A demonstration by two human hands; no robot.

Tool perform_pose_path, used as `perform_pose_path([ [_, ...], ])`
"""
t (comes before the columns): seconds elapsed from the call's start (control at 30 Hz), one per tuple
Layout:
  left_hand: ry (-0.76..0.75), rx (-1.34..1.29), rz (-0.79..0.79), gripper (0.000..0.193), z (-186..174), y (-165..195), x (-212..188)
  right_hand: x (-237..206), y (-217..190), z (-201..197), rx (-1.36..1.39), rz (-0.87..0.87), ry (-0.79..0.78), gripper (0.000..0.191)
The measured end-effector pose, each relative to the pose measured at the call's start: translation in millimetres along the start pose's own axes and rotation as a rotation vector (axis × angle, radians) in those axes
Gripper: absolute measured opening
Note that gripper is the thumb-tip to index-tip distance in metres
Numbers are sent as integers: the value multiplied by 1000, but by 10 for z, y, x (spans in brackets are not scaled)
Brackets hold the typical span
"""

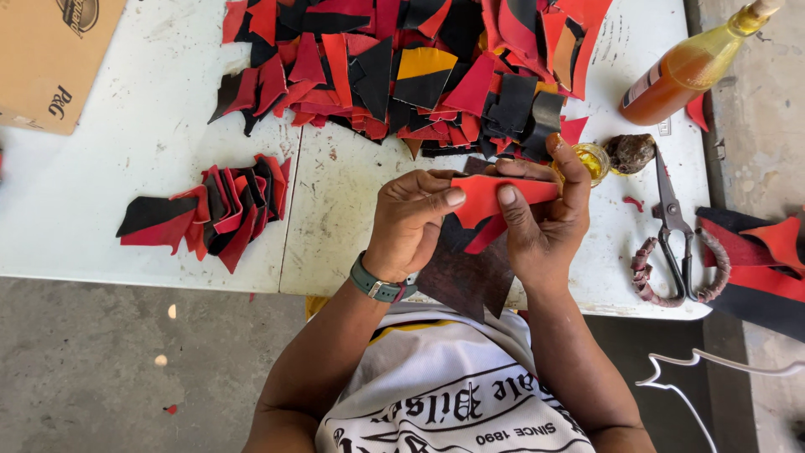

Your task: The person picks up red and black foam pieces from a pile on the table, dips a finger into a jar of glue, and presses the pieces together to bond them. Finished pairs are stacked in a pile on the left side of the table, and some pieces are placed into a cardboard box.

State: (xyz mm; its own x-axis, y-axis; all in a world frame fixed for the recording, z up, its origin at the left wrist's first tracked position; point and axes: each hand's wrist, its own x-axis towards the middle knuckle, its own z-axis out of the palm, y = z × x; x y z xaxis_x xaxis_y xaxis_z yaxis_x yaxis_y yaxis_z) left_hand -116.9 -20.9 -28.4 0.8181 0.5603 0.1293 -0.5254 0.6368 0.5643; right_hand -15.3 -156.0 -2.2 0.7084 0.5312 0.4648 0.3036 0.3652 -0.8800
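Observation:
Both my hands pinch a red leather piece (482, 197) over the white table (151, 126). My left hand (411, 222), with a green watch on the wrist, grips its left edge by thumb and fingers. My right hand (541, 222) holds its right side, thumb pressed on top. A black piece lies under the red one, and a dark brown board (465, 277) sits beneath my hands at the table's front edge.
A big heap of red, black and orange leather cut-outs (419, 67) fills the table's far side. A smaller fanned stack (214, 210) lies left. Right of my hands are a small glass jar (594, 159), a brown lump (629, 153), scissors (675, 235) and an amber bottle (688, 71). A cardboard box (50, 59) sits far left.

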Motion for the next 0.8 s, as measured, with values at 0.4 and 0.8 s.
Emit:
perform_pose_path([
  [0.4,14,-20,47,13,-134,-38,-69,-82,-56,-54,44,1,-61,66],
  [0.8,11,292,231,21,-113,73,4,46,-134,-118,-104,29,-61,73],
])
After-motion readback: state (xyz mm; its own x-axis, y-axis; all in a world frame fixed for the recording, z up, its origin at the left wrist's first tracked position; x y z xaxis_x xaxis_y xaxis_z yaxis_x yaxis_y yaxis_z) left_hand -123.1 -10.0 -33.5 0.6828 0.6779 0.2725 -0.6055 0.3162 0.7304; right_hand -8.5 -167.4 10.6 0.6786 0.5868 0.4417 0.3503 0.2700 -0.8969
